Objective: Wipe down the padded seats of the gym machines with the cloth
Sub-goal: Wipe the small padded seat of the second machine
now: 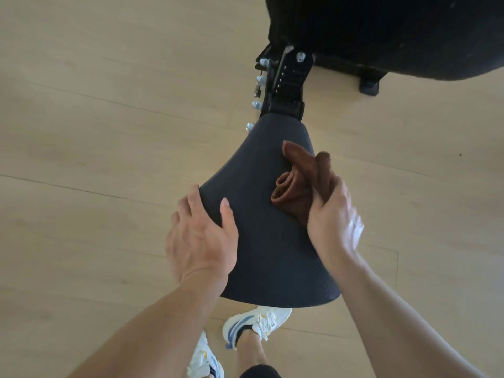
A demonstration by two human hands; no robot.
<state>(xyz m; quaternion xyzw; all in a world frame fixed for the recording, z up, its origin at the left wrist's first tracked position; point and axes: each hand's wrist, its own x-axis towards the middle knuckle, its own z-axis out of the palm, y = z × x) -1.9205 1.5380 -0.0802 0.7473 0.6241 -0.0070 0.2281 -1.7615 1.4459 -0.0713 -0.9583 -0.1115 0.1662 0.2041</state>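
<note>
**Wiping in hand on one seat**

Head view: the right hand [331, 214] grips a bunched brown cloth [297, 181], which lies on the right side of the dark padded seat [261, 241]. The left hand [200, 236] rests on the seat's left edge, thumb on top, fingers over the side. Nothing shows which part is already wiped. The black pad [395, 34] beyond looks untouched, so likely more remains.

Bare seat [261, 165] centre between hands, black frame [289, 83] blocking beyond
</note>
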